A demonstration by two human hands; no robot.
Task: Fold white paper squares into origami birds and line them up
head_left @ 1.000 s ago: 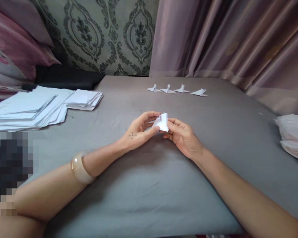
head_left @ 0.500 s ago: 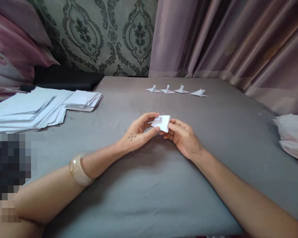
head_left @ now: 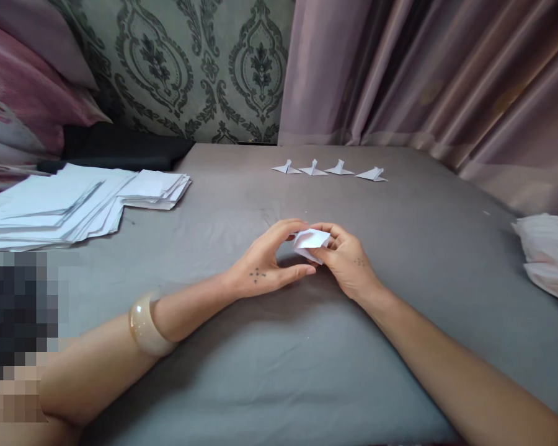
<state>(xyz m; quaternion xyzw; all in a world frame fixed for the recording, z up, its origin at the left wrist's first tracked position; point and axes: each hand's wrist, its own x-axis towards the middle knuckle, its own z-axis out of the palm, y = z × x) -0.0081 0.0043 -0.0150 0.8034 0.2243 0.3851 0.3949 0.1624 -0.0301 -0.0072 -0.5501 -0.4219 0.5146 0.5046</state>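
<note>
A small folded white paper (head_left: 312, 239) is held above the grey cloth, one flap lifted so that its layers stand apart. My right hand (head_left: 351, 263) grips its right side, with the thumb inside beneath the raised flap. From the left, my left hand (head_left: 265, 260) curves round the paper, its fingers at the far edge and its thumb stretched along the near edge. The left fingertips are partly hidden behind the paper. On my left forearm is a pale bangle (head_left: 149, 325).
Several folded paper birds (head_left: 314, 168) stand in a row at the back. A stack of white sheets (head_left: 51, 204) lies at the left, beside black cloth (head_left: 125, 145). A white plastic-wrapped bundle (head_left: 546, 254) sits at the right edge. Curtains (head_left: 400, 74) hang behind.
The paper has tilted and its upper flap has lifted. My right thumb has slid in under the flap, while my left thumb has come off the paper's face to its near edge.
</note>
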